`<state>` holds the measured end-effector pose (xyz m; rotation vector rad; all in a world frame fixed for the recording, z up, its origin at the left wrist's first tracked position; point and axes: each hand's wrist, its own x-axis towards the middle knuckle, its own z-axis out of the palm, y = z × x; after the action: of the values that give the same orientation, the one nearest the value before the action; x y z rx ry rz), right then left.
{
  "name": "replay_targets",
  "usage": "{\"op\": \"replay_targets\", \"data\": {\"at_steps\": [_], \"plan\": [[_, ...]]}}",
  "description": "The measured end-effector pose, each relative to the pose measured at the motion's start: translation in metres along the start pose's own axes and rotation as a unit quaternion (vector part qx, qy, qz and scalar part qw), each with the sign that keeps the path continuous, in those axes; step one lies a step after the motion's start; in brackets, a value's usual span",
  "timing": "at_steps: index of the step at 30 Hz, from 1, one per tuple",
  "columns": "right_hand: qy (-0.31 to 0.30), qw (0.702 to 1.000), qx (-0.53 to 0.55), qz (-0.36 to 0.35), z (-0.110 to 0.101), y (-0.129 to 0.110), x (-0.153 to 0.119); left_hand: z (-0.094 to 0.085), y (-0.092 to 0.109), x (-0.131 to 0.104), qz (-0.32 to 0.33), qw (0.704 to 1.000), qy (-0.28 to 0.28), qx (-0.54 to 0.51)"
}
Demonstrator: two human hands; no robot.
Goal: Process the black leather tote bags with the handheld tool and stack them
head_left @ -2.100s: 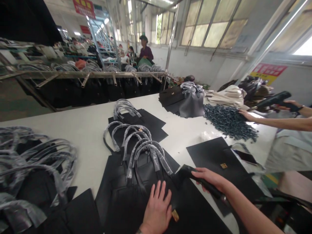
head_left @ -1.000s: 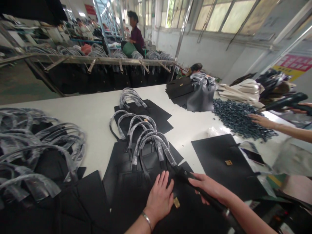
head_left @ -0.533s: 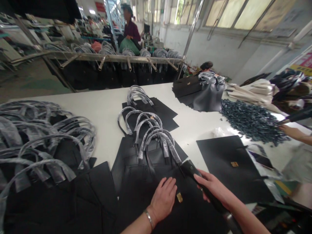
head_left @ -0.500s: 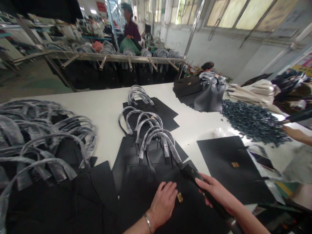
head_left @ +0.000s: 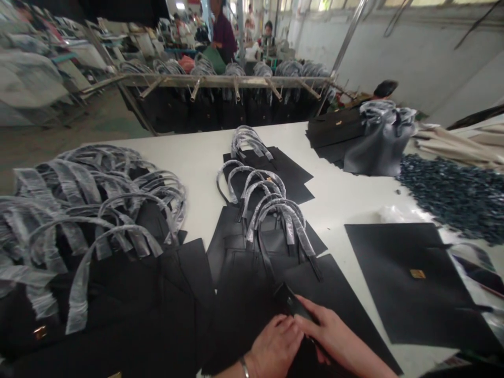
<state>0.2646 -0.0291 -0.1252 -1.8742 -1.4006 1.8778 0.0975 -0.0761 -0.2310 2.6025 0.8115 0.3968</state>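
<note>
A black handbag (head_left: 252, 294) lies flat before me, its plastic-wrapped handles (head_left: 275, 210) pointing away. My right hand (head_left: 334, 331) is wrapped around a long black handheld tool (head_left: 289, 300), kind unclear, its front end low over the bag. Close against it, my left hand (head_left: 277, 344) rests on the bag with fingers laid down, their tips by the right thumb. The bag's gold clasp is hidden by my hands. More black bags lie beneath and beyond this one. To the right is a flat black bag panel (head_left: 394, 294) with a gold clasp (head_left: 418, 273).
Bags with wrapped handles (head_left: 118, 205) are heaped at left on the white table (head_left: 338, 202). A stack of bags (head_left: 374, 142) stands at the back right, near a pile of small dark pieces (head_left: 452, 194). Behind runs a metal rack (head_left: 236, 81) hung with bags; people work beyond.
The view has swung right and down. My right hand has brought the black tool left and nearer, over the clasp area. My left hand now meets it there.
</note>
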Motion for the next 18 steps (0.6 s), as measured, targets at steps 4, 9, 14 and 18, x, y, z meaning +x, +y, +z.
{"op": "replay_targets", "data": {"at_steps": [4, 9, 14, 18], "plan": [[0.005, 1.0, -0.007, -0.007, 0.006, -0.019, 0.017, 0.001, 0.001, 0.0, -0.014, 1.0, 0.006, -0.009], [0.0, 1.0, -0.005, -0.014, 0.002, -0.017, 0.019, -0.005, 0.001, 0.0, -0.018, 1.0, 0.02, -0.013], [-0.018, 0.999, -0.031, 0.025, -0.003, -0.008, 0.015, -0.014, 0.001, 0.002, -0.014, 1.0, 0.015, -0.003], [0.028, 0.999, -0.032, -0.017, 0.001, -0.025, 0.028, -0.021, 0.001, 0.003, -0.013, 1.0, 0.015, 0.002]]}}
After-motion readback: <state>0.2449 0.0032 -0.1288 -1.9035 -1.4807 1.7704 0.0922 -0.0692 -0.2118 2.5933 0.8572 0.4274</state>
